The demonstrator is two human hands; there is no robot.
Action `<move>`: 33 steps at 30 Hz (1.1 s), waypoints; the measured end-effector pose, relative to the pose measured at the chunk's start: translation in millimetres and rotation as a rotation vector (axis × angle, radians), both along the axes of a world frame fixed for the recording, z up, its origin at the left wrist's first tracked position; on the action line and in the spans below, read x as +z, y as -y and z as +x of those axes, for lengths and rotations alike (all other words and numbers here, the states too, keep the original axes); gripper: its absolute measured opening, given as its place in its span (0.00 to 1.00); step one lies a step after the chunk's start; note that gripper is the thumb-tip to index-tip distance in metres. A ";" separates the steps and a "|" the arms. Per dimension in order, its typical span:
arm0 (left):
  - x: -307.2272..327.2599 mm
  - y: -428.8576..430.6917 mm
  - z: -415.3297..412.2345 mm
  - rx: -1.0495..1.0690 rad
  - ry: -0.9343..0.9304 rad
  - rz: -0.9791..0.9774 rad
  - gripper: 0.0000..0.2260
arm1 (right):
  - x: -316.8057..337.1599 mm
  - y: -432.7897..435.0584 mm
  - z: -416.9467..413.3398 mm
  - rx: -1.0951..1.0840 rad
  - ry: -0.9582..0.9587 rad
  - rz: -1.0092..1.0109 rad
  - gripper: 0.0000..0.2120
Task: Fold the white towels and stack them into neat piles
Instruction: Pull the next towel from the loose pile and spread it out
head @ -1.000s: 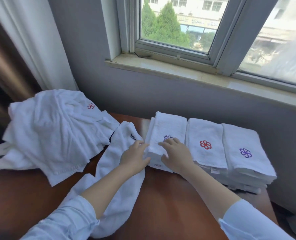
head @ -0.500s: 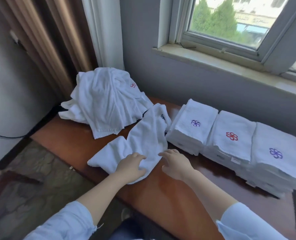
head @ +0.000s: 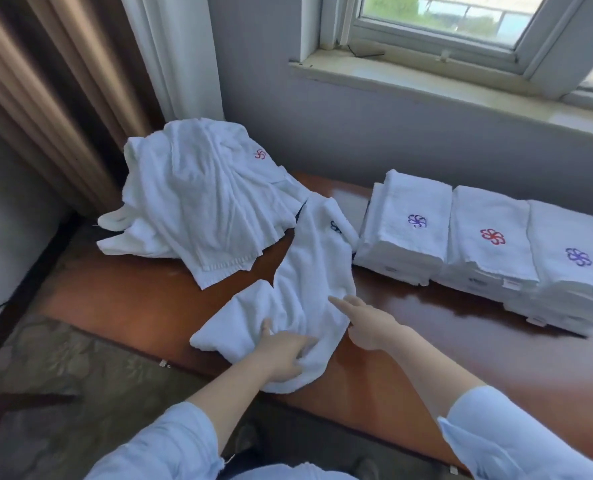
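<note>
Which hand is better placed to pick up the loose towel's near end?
Left. The left hand grips the loose towel at its near end; the right hand only points straight fingers at its edge.

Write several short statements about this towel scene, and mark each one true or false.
1. Three folded piles stand in a row on the table. True.
2. The middle one has a purple flower on top. False: its mark is red.
3. The left hand grips the near end of the loose towel. True.
4. The right hand holds a folded towel. False: it holds nothing; its fingers are straight, at the loose towel's edge.
5. An unfolded heap lies to the left of the loose towel. True.
</note>
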State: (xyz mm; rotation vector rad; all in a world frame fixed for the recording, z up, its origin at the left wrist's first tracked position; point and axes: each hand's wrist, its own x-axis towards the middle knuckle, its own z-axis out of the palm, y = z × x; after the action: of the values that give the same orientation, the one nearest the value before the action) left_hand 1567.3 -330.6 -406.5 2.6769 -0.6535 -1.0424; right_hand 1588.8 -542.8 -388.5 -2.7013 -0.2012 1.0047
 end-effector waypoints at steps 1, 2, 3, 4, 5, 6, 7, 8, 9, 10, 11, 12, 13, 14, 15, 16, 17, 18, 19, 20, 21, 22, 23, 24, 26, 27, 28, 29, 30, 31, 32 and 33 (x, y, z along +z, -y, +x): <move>-1.5 -11.4 4.1 -0.014 0.002 0.024 0.23 | -3.5 -10.0 0.9 -0.004 -0.011 -0.007 0.37; -2.1 -23.4 9.4 -0.026 0.004 0.052 0.23 | -6.8 -20.7 1.6 -0.012 -0.016 -0.019 0.36; -2.1 -35.6 15.4 -0.049 0.005 0.088 0.23 | -9.9 -31.7 1.9 -0.023 -0.017 -0.038 0.34; -1.5 -48.0 21.7 -0.086 0.001 0.134 0.23 | -12.4 -42.9 1.2 -0.034 -0.021 -0.065 0.32; 0.1 -59.7 28.7 -0.127 -0.007 0.189 0.24 | -14.6 -54.4 -0.3 -0.044 -0.028 -0.096 0.29; 2.2 -71.3 36.4 -0.161 -0.013 0.243 0.25 | -16.6 -65.4 -2.1 -0.049 -0.043 -0.126 0.27; 4.6 -82.1 44.9 -0.181 -0.014 0.287 0.25 | -17.9 -75.5 -3.3 -0.057 -0.070 -0.148 0.25; 6.7 -91.7 53.4 -0.188 -0.012 0.320 0.26 | -17.9 -84.5 -3.7 -0.071 -0.106 -0.156 0.24; 8.3 -99.8 61.6 -0.186 -0.008 0.343 0.26 | -16.9 -92.5 -3.7 -0.092 -0.149 -0.148 0.23; 9.3 -106.3 68.4 -0.185 -0.004 0.362 0.27 | -14.8 -99.4 -4.3 -0.113 -0.195 -0.121 0.21; 9.9 -110.9 73.0 -0.195 0.005 0.381 0.27 | -13.5 -105.0 -6.7 -0.139 -0.248 -0.083 0.20; 9.6 -113.8 76.3 -0.212 0.019 0.394 0.27 | -12.4 -109.3 -10.6 -0.172 -0.311 -0.040 0.18; 8.3 -115.2 78.0 -0.232 0.032 0.404 0.27 | -10.6 -113.1 -15.8 -0.208 -0.386 0.001 0.18; 6.4 -115.7 78.7 -0.240 0.042 0.407 0.25 | -9.1 -116.3 -22.6 -0.241 -0.457 0.045 0.17; 4.7 -115.1 78.6 -0.236 0.053 0.402 0.23 | -8.9 -118.5 -28.7 -0.266 -0.494 0.092 0.17; 3.4 -114.5 77.6 -0.234 0.065 0.392 0.22 | -10.6 -118.9 -34.2 -0.295 -0.473 0.135 0.17; 2.1 -113.3 76.3 -0.247 0.082 0.379 0.22 | -11.7 -117.7 -39.0 -0.331 -0.392 0.162 0.16; 0.9 -111.6 74.3 -0.280 0.105 0.366 0.22 | -12.6 -113.9 -43.3 -0.365 -0.265 0.156 0.15; -0.9 -109.8 72.1 -0.323 0.135 0.351 0.22 | -14.2 -107.5 -47.6 -0.384 -0.128 0.117 0.13; -2.5 -107.9 69.1 -0.366 0.161 0.338 0.23 | -15.8 -99.9 -53.0 -0.385 -0.020 0.062 0.12; -3.6 -106.5 65.2 -0.399 0.173 0.332 0.25 | -17.6 -91.9 -59.4 -0.357 0.055 -0.006 0.13; -4.5 -104.9 61.2 -0.422 0.166 0.334 0.28 | -19.8 -84.5 -66.8 -0.299 0.088 -0.090 0.16; -5.3 -103.0 56.0 -0.440 0.156 0.342 0.30 | -22.0 -78.7 -74.9 -0.233 0.093 -0.173 0.21; -6.9 -101.3 51.3 -0.455 0.164 0.343 0.30 | -25.2 -75.3 -83.5 -0.183 0.097 -0.237 0.25; -9.0 -97.5 42.7 -0.453 0.228 0.284 0.20 | -31.3 -75.3 -97.9 -0.170 0.164 -0.314 0.22; -10.2 -95.7 39.3 -0.443 0.256 0.239 0.14 | -33.3 -75.9 -102.7 -0.183 0.210 -0.337 0.18; -11.5 -94.4 36.5 -0.435 0.268 0.195 0.12 | -33.9 -76.5 -106.5 -0.187 0.248 -0.361 0.14; -11.7 -94.1 34.1 -0.424 0.262 0.150 0.10 | -35.1 -76.2 -109.7 -0.191 0.272 -0.373 0.11; -10.9 -93.8 32.2 -0.397 0.247 0.094 0.08 | -34.6 -75.1 -112.8 -0.213 0.289 -0.358 0.10; -9.8 -94.0 31.5 -0.340 0.231 0.019 0.05 | -32.6 -73.0 -114.6 -0.268 0.300 -0.307 0.10; -7.8 -93.8 31.5 -0.252 0.210 -0.066 0.03 | -28.4 -70.3 -115.4 -0.354 0.306 -0.231 0.11; -4.6 -93.2 33.2 -0.147 0.191 -0.151 0.04 | -22.5 -67.5 -114.8 -0.451 0.307 -0.151 0.11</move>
State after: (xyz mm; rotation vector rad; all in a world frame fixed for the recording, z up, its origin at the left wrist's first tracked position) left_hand 1600.5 -237.5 -411.1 2.6482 -0.9376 -0.7399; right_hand 1474.0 -475.2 -411.0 -2.8303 0.4285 0.4915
